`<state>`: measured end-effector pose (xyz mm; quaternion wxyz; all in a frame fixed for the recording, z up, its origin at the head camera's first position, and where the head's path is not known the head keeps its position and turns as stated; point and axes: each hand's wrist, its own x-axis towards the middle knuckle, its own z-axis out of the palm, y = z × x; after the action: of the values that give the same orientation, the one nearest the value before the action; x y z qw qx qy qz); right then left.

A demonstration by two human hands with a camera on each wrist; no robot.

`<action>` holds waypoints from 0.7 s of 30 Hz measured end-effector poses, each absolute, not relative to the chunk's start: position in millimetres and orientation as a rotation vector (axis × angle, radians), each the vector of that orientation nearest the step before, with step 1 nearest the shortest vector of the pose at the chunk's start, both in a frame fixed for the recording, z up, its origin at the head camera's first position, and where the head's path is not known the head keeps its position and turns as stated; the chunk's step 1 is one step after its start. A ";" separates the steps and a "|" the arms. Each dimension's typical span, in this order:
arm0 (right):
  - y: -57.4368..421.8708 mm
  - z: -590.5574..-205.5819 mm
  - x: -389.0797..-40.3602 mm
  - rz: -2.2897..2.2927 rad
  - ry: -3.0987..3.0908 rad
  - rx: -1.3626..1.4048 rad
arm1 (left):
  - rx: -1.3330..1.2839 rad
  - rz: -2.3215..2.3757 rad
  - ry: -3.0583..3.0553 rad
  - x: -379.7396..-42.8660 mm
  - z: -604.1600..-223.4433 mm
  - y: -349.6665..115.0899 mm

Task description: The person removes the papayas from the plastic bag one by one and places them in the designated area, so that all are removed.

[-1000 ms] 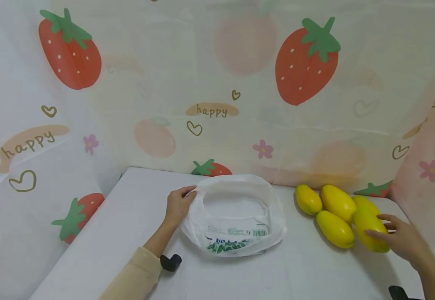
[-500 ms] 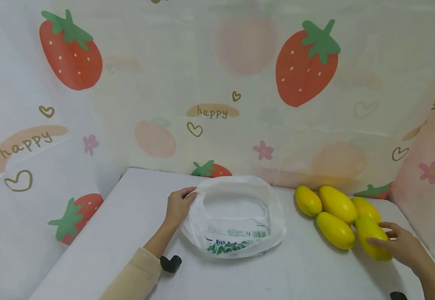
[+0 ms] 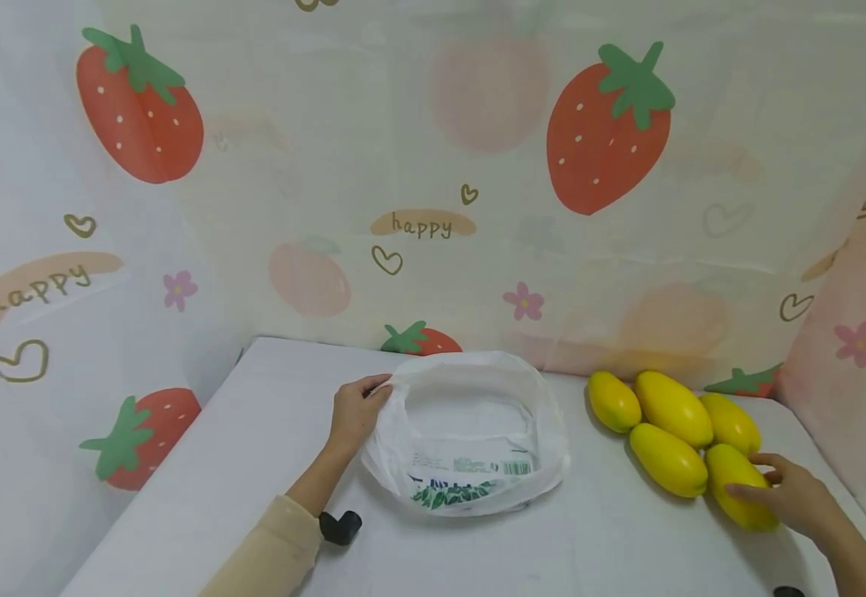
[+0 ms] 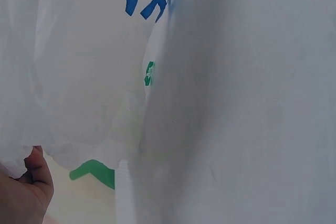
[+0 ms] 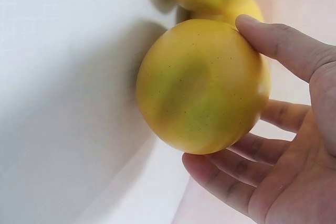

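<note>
My left hand (image 3: 356,412) pinches the left rim of a white plastic bag (image 3: 552,448), whose wide mouth faces up toward the head camera. In the left wrist view, the bag's wall (image 4: 89,77) with blue and green print fills the left half, and the hand (image 4: 29,192) shows at the lower left corner. My right hand (image 3: 795,497) grips a yellow mango (image 3: 739,489) from its right side. Close up, the thumb lies over the top of this mango (image 5: 202,87) and the fingers curl under it. Another mango (image 3: 730,423) sits right behind it.
Several more yellow mangoes (image 3: 672,408) lie in a cluster toward the back right of the white table (image 3: 590,547). Behind the table hangs a cloth (image 3: 493,240) printed with strawberries. A black piece (image 3: 340,527) sits at the left wrist.
My right hand has lowered the mango and brought it slightly nearer the front edge, uncovering more of the mango behind. The left hand keeps its hold on the bag.
</note>
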<state>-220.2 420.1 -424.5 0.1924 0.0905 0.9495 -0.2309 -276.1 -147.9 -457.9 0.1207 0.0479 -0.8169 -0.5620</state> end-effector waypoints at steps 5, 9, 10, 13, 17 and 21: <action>420.6 -426.9 -222.7 -0.661 2.667 0.251 | 0.145 -1.629 -2.389 -277.6 -457.4 -148.4; 420.2 -426.7 -221.0 -0.661 2.680 0.249 | 0.148 -1.638 -2.388 -277.9 -457.8 -148.3; 419.8 -426.5 -220.1 -0.659 2.685 0.247 | 0.147 -1.639 -2.387 -278.0 -457.9 -148.3; 419.1 -426.6 -218.5 -0.662 2.688 0.250 | 0.149 -1.643 -2.386 -277.6 -457.9 -147.8; 418.5 -426.3 -218.2 -0.673 2.671 0.273 | 0.142 -1.625 -2.390 -277.6 -458.3 -147.0; 419.0 -426.8 -218.4 -0.671 2.673 0.254 | 0.143 -1.614 -2.392 -277.2 -458.0 -146.3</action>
<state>-218.4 419.0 -426.8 0.1858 0.0902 0.9490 -0.2384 -277.2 -146.3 -458.0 0.1261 0.0490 -0.8214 -0.5541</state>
